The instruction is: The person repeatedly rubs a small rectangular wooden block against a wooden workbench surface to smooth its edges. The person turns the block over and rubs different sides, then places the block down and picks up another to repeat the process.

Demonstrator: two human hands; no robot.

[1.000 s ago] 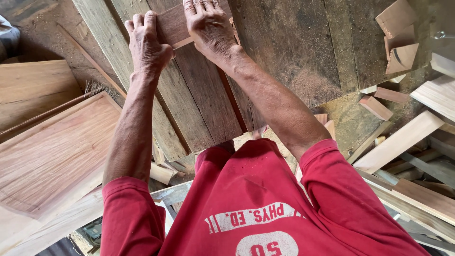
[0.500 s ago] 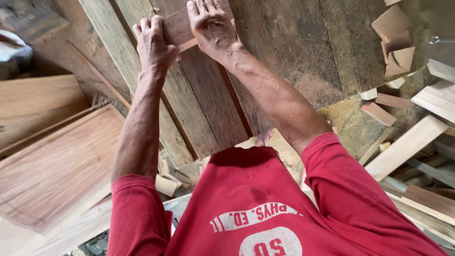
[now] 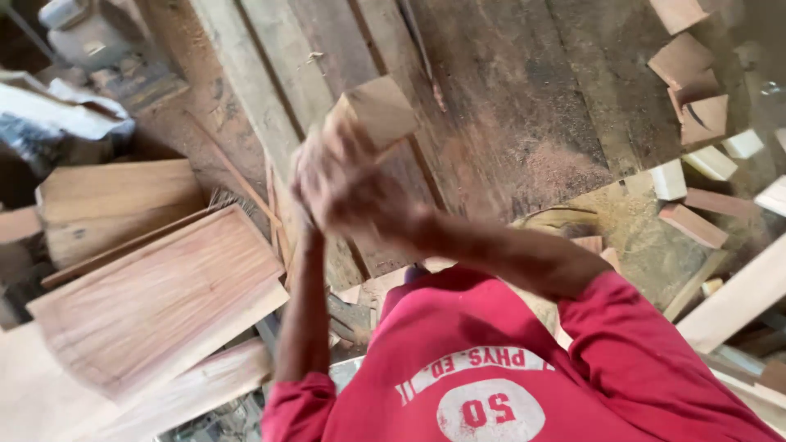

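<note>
Wooden block sits above blurred, seemingly clasped right hand.

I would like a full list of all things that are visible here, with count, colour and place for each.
wooden block: one, light brown, held up in both hands above the planks
floor planks: several, dark brown and dusty, across the top and middle
wooden boards: a few, reddish to pale brown, stacked at lower left
small offcuts: many, brown and whitish, scattered at upper right
pale plank: one, light, slanting at the right edge
sawdust patch: one, yellowish, right of centre
grey machine: one, top left corner, partly out of view
red shirt: one, bottom centre
left hand: blurred, pressed against the right hand
right hand: blurred, under the block
</note>
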